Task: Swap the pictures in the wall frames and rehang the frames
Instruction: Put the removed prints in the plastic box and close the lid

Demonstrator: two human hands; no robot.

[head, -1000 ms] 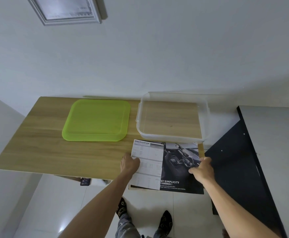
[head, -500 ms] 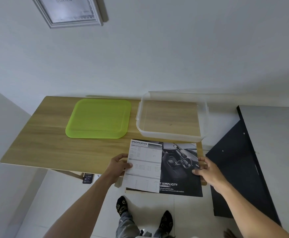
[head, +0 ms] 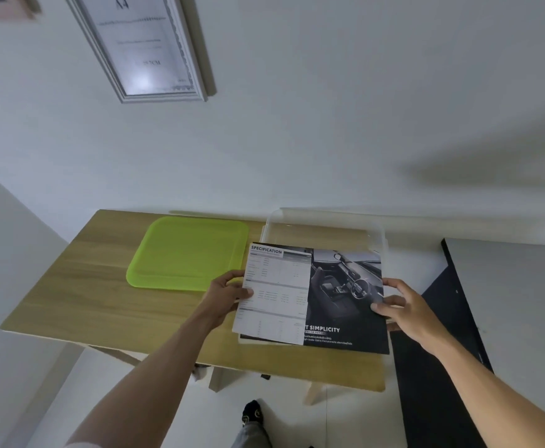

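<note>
White wall (head: 329, 124) carries a silver frame (head: 196, 59), top cut off. Over the wooden table (head: 86, 286) both hands — left hand (head: 229, 294), right hand (head: 403, 305) — pinch the printed sheet (head: 310, 295), now lifted higher, hiding the clear container (head: 326, 229).

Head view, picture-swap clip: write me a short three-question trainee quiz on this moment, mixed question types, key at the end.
1. True or false: the car brochure lies flat on the wooden table, untouched.
2. Which hand grips the brochure's SPECIFICATION side? A) left hand B) right hand
3. Fill in: the green lid lies to the ___ of the clear container.

Key
1. False; both hands hold it.
2. A
3. left
</note>
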